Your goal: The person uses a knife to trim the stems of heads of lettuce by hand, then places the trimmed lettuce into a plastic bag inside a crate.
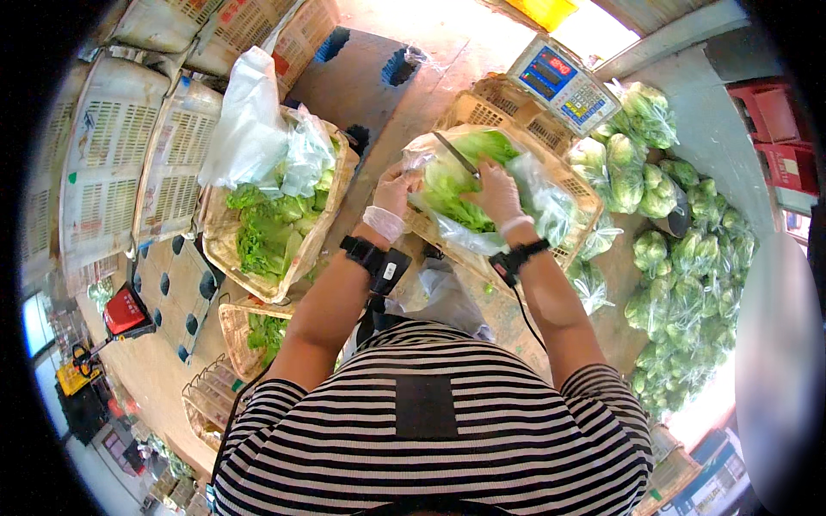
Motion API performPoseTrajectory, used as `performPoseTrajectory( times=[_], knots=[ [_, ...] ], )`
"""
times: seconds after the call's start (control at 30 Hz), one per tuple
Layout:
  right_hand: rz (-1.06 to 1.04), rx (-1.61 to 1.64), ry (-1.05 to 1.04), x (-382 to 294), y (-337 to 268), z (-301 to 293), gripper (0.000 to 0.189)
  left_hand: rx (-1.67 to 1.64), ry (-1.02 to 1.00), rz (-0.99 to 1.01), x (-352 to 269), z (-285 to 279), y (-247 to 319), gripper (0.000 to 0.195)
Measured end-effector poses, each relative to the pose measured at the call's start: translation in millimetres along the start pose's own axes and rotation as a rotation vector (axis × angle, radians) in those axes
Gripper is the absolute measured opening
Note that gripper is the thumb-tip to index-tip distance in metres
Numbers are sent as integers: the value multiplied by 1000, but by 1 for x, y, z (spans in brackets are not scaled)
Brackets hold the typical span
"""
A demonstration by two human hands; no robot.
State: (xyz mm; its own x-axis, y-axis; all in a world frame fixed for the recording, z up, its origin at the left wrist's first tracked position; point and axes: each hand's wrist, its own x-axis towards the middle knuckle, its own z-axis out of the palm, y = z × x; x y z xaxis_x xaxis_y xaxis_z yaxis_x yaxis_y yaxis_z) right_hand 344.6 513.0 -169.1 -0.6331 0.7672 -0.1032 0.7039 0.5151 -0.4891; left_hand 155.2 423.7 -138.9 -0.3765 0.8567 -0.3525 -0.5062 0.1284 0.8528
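Before me, leafy green lettuce lies in an opened clear plastic bag, which lines a yellow plastic crate. My left hand, in a thin translucent glove, pinches the bag's edge on the left. My right hand, gloved the same way, rests over the lettuce with its fingers against the leaves. A narrow dark-bladed knife sticks out from the right hand's fingers, angled toward the bag's far left rim. Its handle is hidden by the hand.
At left stands another crate of lettuce with plastic bags on top. Several empty-looking crates are stacked beyond it. A digital scale display stands at the far right. Bagged green heads cover the floor at right.
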Motion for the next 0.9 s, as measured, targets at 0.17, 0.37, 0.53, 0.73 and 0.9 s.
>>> performPoseTrajectory(
  times=[0.17, 0.37, 0.53, 0.73, 0.9],
  knots=[
    [142, 111, 533, 14, 2, 32, 36, 17, -56, 12, 3, -29, -5, 11],
    [507, 610, 443, -36, -16, -5, 34, 277, -128, 90, -29, -59, 0, 45],
    [386, 950, 268, -55, -102, -29, 20, 637, 279, -180, -67, -196, -54, 41],
    [432, 864, -117, -33, -198, 9, 22, 229, 612, -335, -131, -415, -103, 31],
    [416, 577, -228, -41, -233, 91, 37, -256, 846, -397, -81, -574, -67, 47]
  ],
)
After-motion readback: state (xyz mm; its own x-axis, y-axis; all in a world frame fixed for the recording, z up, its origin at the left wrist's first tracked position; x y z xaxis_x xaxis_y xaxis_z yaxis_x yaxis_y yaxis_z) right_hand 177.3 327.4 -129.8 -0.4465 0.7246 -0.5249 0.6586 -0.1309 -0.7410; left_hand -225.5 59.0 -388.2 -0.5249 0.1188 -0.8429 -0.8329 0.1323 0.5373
